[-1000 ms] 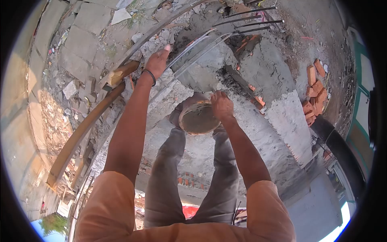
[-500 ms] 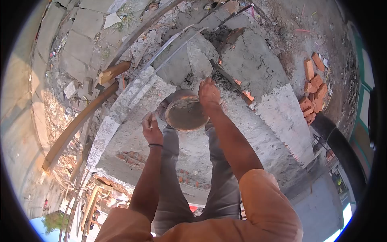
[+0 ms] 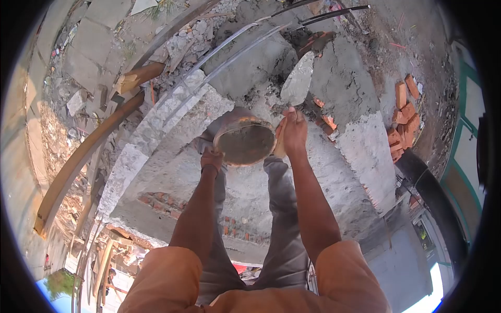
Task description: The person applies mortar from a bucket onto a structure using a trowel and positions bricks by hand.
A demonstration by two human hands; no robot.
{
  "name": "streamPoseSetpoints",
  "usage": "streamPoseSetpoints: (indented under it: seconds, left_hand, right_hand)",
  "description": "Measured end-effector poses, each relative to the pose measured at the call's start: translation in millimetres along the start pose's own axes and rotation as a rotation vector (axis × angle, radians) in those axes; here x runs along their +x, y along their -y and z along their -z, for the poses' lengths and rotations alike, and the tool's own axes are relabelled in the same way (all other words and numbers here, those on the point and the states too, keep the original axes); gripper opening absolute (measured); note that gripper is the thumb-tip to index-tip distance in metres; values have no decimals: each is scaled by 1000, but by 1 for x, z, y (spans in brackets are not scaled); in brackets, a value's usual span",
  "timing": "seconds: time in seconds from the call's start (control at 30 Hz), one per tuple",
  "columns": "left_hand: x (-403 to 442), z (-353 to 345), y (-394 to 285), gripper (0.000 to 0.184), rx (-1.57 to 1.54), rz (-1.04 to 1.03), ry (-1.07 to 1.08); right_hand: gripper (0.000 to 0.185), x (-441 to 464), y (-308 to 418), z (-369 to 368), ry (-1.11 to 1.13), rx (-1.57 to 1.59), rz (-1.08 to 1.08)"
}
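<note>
Now both of the person's hands are at work close together, just beyond the grey trouser legs point(image 3: 282, 208). The left hand point(image 3: 211, 158), which was reaching out by the metal bars a second ago, has come down to the left rim of the pan point(image 3: 235, 116) — its grip looks closed on that edge. The pan sits by the feet with grey cement mix point(image 3: 245, 145) inside. At its other side, the right hand point(image 3: 294, 129) has its grip clamped around the handle of a trowel point(image 3: 297, 82), whose pale blade points up and away, swung further right than half a second ago. That change seems to leave the pan steadied by one hand and the trowel free in the other.

Past the blade lies a broad patch of wet cement point(image 3: 347, 78), with broken brick along its near edge. Thin metal bars point(image 3: 250, 49) run across to the left, and beyond them a wooden beam point(image 3: 86, 156). Farther off to the right, loose bricks point(image 3: 406, 117) are heaped near a thick black pipe point(image 3: 436, 195).
</note>
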State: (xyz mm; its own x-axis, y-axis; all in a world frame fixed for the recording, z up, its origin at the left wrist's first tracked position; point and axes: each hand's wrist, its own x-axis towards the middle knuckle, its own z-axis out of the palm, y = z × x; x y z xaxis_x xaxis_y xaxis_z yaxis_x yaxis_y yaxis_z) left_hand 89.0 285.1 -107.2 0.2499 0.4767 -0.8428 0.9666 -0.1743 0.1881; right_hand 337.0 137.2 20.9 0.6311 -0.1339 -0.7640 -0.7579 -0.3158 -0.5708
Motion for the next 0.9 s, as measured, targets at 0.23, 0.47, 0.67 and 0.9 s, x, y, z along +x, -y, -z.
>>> streamPoseSetpoints:
  seconds: [0.23, 0.47, 0.67, 0.9]
  left_hand:
    - [-8, -22, -17, 18, -152, -378, -20]
    - [-137, 48, -97, 19, -68, -403, 129]
    - [-218, 57, -131, 18, -53, -632, -15]
    - [-298, 4, -113, 21, -155, -629, -125]
  right_hand:
    - [24, -111, -114, 85, 288, -982, 199]
    - [29, -133, -104, 74, 169, -1104, 187]
    - [32, -196, -74, 123, 493, -1067, 308]
    - [33, -199, -98, 193, 488, -935, 360]
